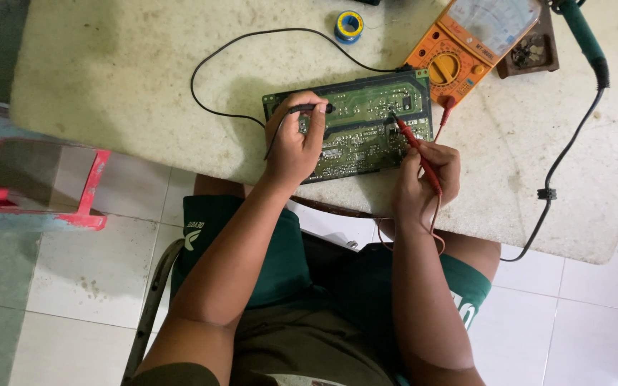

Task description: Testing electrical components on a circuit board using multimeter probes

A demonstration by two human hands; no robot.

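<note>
Left hand (293, 146) fingers clamp the black probe (309, 109), right hand (427, 175) fingers pinch the red probe (418, 150), both light and stiff, tips on the thin, rigid green circuit board (366, 129) (best held by its edges).

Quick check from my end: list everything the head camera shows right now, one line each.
circuit board: one, green, table centre
black probe: one, on board's left end, in left hand
red probe: one, tip on board, in right hand
multimeter: one, orange, behind board
solder spool: one, blue, far table edge
soldering iron: one, green handle, top right
brown tray: one, beside multimeter
table: one, off-white
stool: one, red, floor left
left hand: one
right hand: one
</note>
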